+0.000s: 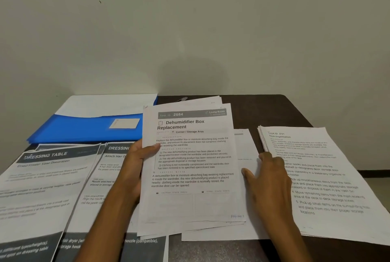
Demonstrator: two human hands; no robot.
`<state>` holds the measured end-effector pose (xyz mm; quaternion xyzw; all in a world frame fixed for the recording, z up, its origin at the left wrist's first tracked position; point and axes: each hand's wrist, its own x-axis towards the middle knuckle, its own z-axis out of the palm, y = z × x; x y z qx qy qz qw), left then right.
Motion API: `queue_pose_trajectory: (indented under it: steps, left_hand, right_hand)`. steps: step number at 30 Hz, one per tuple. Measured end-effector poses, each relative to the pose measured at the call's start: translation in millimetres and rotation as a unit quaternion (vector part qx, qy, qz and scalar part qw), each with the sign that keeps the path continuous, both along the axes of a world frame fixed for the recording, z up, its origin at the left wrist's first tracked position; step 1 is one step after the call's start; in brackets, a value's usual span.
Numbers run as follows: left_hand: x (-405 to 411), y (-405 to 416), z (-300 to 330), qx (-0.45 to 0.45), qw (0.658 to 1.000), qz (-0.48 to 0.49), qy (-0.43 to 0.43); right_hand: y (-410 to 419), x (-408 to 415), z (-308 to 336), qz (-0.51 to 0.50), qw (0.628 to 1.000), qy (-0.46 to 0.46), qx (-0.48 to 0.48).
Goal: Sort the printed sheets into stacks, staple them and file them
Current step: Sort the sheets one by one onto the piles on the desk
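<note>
The bundle of printed sheets [191, 169] gripped by the left hand [135, 169] is thin matt white paper, its lower edges slightly uneven. The right-hand stack [316, 177] is the same dull white paper, lightly wavy across its top page. The two "Dressing Table" printouts [52, 188] are paper too, with dark grey printed bands (these catch a faint sheen). The blue folder [84, 128] looks like smooth plastic with a soft gloss, and it carries a pale matt label [124, 123]. The tabletop [274, 109] is dark brown and smooth, with a low sheen. The wall [190, 29] behind is matt, plain painted plaster.
</note>
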<state>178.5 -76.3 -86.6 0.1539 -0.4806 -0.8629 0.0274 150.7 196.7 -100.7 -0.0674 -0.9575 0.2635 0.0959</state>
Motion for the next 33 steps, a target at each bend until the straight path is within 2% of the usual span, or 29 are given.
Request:
queue_pose_trajectory:
  steps: [5, 7, 13, 17, 22, 27, 31, 33]
  left_hand:
    - [1, 1, 2, 0.006, 1.000, 0.005, 0.001]
    - [2, 2, 3, 0.007, 1.000, 0.008, -0.001]
    - [1, -1, 0, 0.022, 1.000, 0.008, -0.006]
    - [-1, -1, -2, 0.033, 0.999, 0.001, -0.008]
    - [-1, 1, -5, 0.060, 0.998, -0.002, -0.007]
    - [0, 8, -4, 0.084, 0.996, -0.015, -0.005]
    - [2, 13, 0, 0.089, 0.996, -0.024, 0.002]
    - [3, 15, 0, 0.086, 0.996, -0.021, 0.004]
  right_hand:
    - [6, -8, 3, -0.013, 1.000, -0.018, 0.004]
    - [9, -10, 3, -0.016, 1.000, 0.013, -0.005]
    - [19, -14, 5, 0.027, 0.989, 0.089, -0.119]
    - [23, -18, 13, 0.045, 0.958, 0.095, -0.266]
    - [23, -20, 22, 0.037, 0.922, 0.104, -0.371]
    - [20, -21, 32, 0.069, 0.894, 0.064, -0.438]
    - [11, -19, 38, 0.120, 0.841, -0.006, -0.528]
    - [7, -19, 38, 0.126, 0.842, -0.013, -0.525]
